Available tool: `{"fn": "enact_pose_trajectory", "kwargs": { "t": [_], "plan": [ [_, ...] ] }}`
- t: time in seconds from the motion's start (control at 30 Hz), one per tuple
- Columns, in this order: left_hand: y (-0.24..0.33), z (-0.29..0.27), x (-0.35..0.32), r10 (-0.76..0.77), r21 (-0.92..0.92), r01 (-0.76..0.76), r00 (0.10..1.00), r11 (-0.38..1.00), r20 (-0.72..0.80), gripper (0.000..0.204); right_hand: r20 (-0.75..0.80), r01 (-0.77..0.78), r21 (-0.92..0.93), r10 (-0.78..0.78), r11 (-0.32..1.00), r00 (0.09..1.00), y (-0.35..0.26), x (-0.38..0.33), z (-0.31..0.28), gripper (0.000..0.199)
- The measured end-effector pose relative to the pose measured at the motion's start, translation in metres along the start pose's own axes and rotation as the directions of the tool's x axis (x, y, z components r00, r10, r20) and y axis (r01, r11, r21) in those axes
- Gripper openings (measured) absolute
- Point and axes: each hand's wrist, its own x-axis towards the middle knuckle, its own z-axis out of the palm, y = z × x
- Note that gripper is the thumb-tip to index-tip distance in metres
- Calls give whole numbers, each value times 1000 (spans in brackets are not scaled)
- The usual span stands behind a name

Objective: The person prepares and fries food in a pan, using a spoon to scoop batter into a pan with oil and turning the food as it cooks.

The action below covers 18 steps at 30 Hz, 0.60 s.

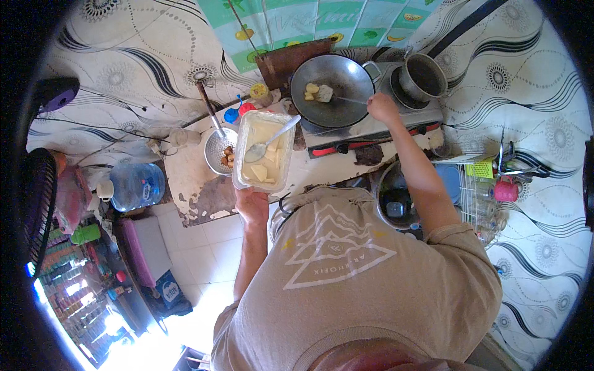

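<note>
The left hand [252, 204] grips the near end of a clear tub [263, 185], with some of its fingers hidden under it. The tub is up over the table [192, 198]. It has pale yellow batter [263, 131] in it, with light chunks [259, 172] and a shiny spoon [270, 143] on top. The right hand [383, 108] is closed around the thin handle of a turner [324, 94]. The turner's flat end is in the dark, round wok [343, 115], beside some yellow bits [310, 93]. Brown bits [228, 158] sit in a strainer [213, 151] left of the tub.
</note>
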Motion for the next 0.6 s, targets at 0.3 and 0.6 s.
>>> {"fn": "enact_pose_trajectory", "kwargs": {
  "t": [0.3,0.6],
  "plan": [
    [4,-3,4,-14,-14,15,998,1000,58,56,-252,-22,-113,-7,993,968,-22,-27,-32,19],
    [-7,-5,-1,-18,-7,18,1000,1000,4,55,-362,6,-122,-50,993,931,-15,-45,-19,18]
  ]
}}
